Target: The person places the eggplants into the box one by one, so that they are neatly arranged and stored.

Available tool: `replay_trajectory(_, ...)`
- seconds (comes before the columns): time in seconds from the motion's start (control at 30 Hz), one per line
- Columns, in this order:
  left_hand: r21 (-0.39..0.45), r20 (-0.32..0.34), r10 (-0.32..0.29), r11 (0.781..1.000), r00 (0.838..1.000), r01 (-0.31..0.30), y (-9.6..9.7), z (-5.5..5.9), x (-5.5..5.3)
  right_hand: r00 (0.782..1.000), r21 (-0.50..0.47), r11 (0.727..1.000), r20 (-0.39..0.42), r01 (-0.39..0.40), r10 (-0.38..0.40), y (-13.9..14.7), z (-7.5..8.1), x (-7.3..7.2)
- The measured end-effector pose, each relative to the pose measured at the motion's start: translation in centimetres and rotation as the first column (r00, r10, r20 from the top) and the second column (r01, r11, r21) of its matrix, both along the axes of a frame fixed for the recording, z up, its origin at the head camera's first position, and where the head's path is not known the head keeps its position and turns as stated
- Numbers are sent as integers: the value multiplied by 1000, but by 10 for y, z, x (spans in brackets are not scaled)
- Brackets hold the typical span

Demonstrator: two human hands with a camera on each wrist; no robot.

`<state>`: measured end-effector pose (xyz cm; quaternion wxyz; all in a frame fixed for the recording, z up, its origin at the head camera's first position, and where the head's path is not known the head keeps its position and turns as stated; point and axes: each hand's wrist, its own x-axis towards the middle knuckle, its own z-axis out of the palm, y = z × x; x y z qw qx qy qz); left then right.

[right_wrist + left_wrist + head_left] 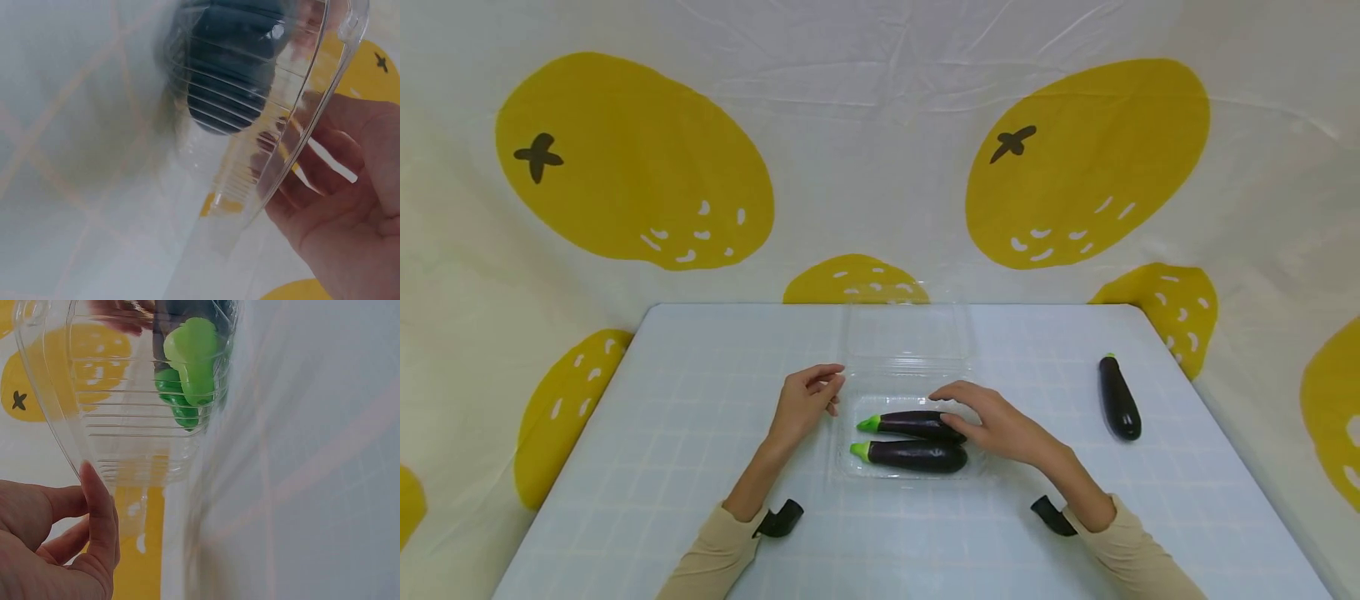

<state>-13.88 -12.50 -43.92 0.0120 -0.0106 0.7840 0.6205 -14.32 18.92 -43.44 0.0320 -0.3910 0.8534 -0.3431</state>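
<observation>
A clear plastic clamshell container lies unfolded on the table with two dark purple eggplants inside, side by side, green stems to the left. My right hand reaches over its right side; the thumb overlaps the right part of the far eggplant, fingers spread beyond it. The near eggplant lies untouched. Loosely bent, my left hand is at the container's left side, one fingertip at the clear rim in the left wrist view. A third eggplant lies on the table at the right, stem away.
The container's clear lid is folded back toward the table's far edge. A pale checked cloth covers the table. Behind hangs a white curtain with large yellow fruit prints. A black wrist device is on the left forearm.
</observation>
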Motion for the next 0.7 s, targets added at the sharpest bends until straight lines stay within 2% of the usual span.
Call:
replay_trajectory(0.13, 9, -39, -20, 1000, 999, 21, 2, 9, 5, 999, -22, 999, -1, 34, -34, 5, 2, 1)
replay_trajectory(0.23, 22, -50, -17, 1000, 999, 18, 1, 10, 5, 999, -36, 998, 8, 52, -51, 9, 5, 1)
replay_trajectory(0.37, 18, -7, -3, 1000, 1000, 3, 1, 11, 4, 996, -41, 995, -5, 92, -93, 14, 7, 1)
replay_trajectory(0.47, 7, 12, 3, 1000, 1000, -3, -1, -1, -2, 989, -37, 990, -40, 138, -139, 18, 7, 2)
replay_trajectory(0.6, 15, 0, 7, 1000, 1000, -7, -4, -23, -11, 979, -63, 981, -79, 184, -188, 25, 4, 3)
replay_trajectory(0.7, 21, -13, 5, 1000, 1000, -5, -4, -28, -12, 969, -78, 972, -97, 220, -227, 31, 1, 4)
